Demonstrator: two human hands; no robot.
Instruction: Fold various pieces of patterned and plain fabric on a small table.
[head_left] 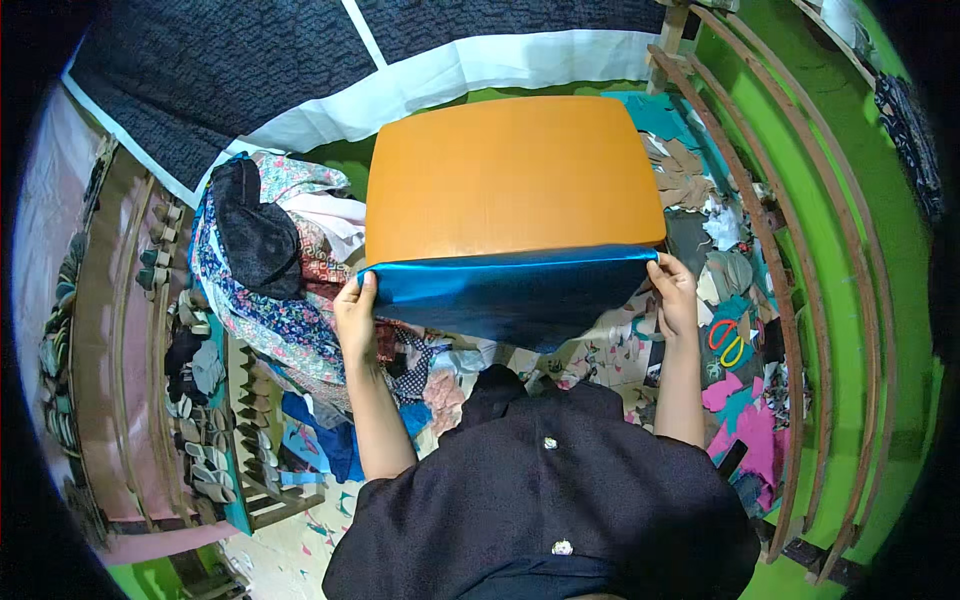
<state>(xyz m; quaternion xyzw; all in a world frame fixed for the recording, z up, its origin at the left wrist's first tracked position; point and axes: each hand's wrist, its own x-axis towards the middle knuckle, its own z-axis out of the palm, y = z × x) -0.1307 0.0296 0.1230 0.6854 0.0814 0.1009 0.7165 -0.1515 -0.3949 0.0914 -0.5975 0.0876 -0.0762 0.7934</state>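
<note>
A shiny blue cloth (500, 290) is stretched between my two hands along the near edge of an orange tabletop (515, 180). My left hand (356, 310) pinches its left top corner, thumb uppermost. At the other corner, my right hand (676, 290) grips the cloth between thumb and fingers. The top edge is pulled nearly straight, and the lower part hangs in dark folds toward me. Whether the cloth rests on the tabletop or only touches its edge, I cannot tell.
Patterned fabrics (270, 260) are heaped left of the table. Scissors (727, 343) with red and yellow handles lie among scraps at right. Wooden rails (780, 230) line the green wall. Racks of shoe-shaped pieces (205, 450) stand at left. Scraps litter the floor (290, 540).
</note>
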